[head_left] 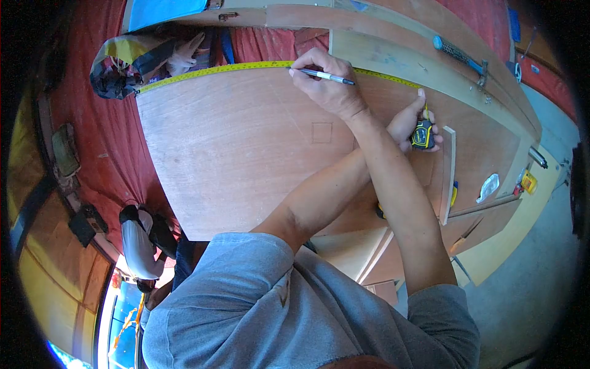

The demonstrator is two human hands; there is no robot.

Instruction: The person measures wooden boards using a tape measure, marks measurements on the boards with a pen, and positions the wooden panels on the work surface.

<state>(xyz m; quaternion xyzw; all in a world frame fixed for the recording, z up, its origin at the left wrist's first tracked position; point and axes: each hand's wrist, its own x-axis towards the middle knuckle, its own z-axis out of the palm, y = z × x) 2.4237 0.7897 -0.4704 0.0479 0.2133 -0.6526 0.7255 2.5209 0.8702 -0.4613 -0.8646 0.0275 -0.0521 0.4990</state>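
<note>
A plywood panel [227, 141] lies in front of me, with a small pencilled square on its face. A yellow tape measure blade [215, 72] stretches along the panel's far edge, from the far left corner to the right. My right hand [335, 92] rests by the blade near its middle, fingers closed around a pen [327, 76] held nearly sideways. My left arm passes under the right one. At the blade's right end, my left hand [404, 127] grips the black and yellow tape measure case [422, 135], its thumb up near the blade.
A blue-handled hammer [458, 54] lies on boards beyond the panel. A stuffed bag [132, 61] sits by the far left corner. To the right are a narrow wood strip [448, 175], a crumpled white packet [488, 187] and a yellow tool [528, 181]. Another person [140, 246] is at the left.
</note>
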